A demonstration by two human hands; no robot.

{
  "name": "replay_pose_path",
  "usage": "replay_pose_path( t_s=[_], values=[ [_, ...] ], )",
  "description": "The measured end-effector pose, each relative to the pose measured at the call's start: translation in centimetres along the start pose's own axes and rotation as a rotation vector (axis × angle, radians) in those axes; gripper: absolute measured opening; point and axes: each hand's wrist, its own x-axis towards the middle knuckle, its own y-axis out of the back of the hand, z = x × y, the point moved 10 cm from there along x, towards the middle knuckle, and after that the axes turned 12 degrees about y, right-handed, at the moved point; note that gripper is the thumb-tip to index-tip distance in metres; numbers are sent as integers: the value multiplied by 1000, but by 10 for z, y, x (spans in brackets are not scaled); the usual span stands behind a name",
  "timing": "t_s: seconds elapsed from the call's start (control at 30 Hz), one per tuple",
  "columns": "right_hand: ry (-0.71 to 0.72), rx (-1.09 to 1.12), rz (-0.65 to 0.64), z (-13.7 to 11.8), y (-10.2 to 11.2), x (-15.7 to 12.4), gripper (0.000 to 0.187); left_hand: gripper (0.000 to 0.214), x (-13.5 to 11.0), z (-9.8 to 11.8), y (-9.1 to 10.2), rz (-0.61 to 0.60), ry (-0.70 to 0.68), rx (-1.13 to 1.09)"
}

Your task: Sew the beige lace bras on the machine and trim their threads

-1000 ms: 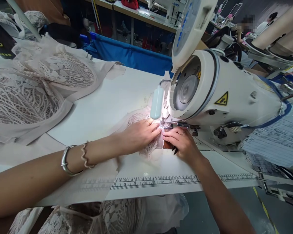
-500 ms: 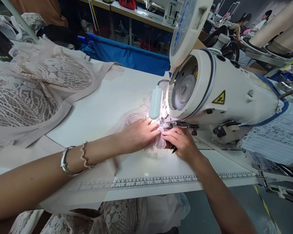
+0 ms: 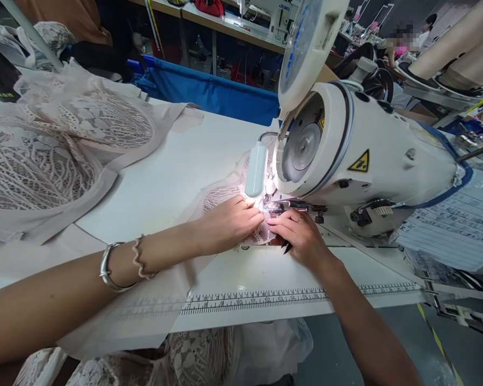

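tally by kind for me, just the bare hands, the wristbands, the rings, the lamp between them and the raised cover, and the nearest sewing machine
Left hand and right hand: 2
Wristbands, silver bangle and wavy band: 2
Left ring and right ring: 2
Lamp: 1
Sewing machine: 1
Total: 8

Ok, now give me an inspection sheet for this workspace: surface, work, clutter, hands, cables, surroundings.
Surface: white table, ruler markings along the near edge.
Work: lace fabric at the sewing machine, needle area brightly lit, small lamp beside it.
Clutter: lace garments heaped at left; more lace below the near edge.
Hands: left hand lies on the lace fabric; right hand has fingertips near its edge, a dark pointed tip showing below.
Cables: apparently dark cords at far right, below the handwritten sheet.
Surroundings: blue cloth beyond the table, another machine, people at back right.
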Motion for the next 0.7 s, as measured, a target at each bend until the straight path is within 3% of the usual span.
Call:
replay_pose_path(
  t_s=[0.17, 0.3, 0.4, 0.5, 0.7],
  values=[
    [-28, -11, 3, 3, 0, -2, 20, 13, -2, -8, -5, -26, 61, -14],
    [-55, -28, -19, 6, -2, -3, 31, 20, -3, -12, -4, -18, 127, 23],
    [-78, -35, -21, 7, -2, -4, 38, 27, -4, 3, -4, -22, 53, 29],
    [-100, -12, -29, 10, -3, -6, 33, 31, -7, 22, -9, -60, -78, -24],
    [-66, 72, 46, 9, 6, -5, 27, 33, -8, 15, -18, -71, -17, -78]
  ],
)
